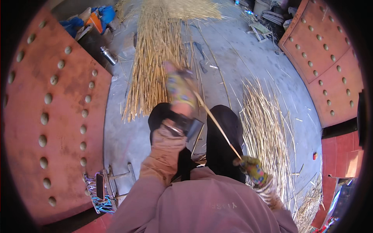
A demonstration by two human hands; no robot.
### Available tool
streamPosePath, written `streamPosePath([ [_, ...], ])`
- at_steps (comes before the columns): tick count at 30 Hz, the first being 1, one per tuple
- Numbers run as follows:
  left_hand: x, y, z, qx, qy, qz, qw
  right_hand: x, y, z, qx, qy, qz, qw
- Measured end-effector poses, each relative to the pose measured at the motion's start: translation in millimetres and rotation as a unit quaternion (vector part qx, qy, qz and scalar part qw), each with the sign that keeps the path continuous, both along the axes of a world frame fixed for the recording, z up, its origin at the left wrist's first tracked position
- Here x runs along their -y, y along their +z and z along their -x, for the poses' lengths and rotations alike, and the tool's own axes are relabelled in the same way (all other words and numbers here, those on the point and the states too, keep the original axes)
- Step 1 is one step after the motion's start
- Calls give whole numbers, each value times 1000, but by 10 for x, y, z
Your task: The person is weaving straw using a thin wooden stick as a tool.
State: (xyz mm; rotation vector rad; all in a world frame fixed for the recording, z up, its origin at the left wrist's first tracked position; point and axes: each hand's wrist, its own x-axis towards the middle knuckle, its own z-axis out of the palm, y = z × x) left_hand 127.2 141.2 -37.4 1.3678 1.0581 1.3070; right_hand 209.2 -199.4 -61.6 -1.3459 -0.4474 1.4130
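A thin, straw-coloured reed stalk (218,125) slants across my lap. My right hand (254,170), in a patterned yellow-green glove, is closed around its lower right end. The stalk's upper end meets my left hand (180,87), gloved in a similar floral fabric and smeared by motion, so its fingers cannot be made out. Around the left wrist sits a dark strapped device (187,125). Ahead of my left knee lies a large spread of golden reed stalks (153,73). A second, paler pile of stalks (266,136) lies on the floor beside my right hand.
Red studded door panels stand on the left (58,116) and right (324,58). A metal flask (108,55) and a brick-like block (129,44) are at the far left. Blue and orange bags (101,19) lie behind them. A small stool (259,32) is at far right. A metal-framed seat (120,180) stands left.
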Motion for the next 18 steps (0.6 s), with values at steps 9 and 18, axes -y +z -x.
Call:
streamPosePath([
  [9,-226,705,470,348,-64,154,922,2008,-1441,-1351,463,-226,262,816],
  [18,2,119,8,161,-92,339,922,-1111,-1851,-1822,265,-113,45,957],
])
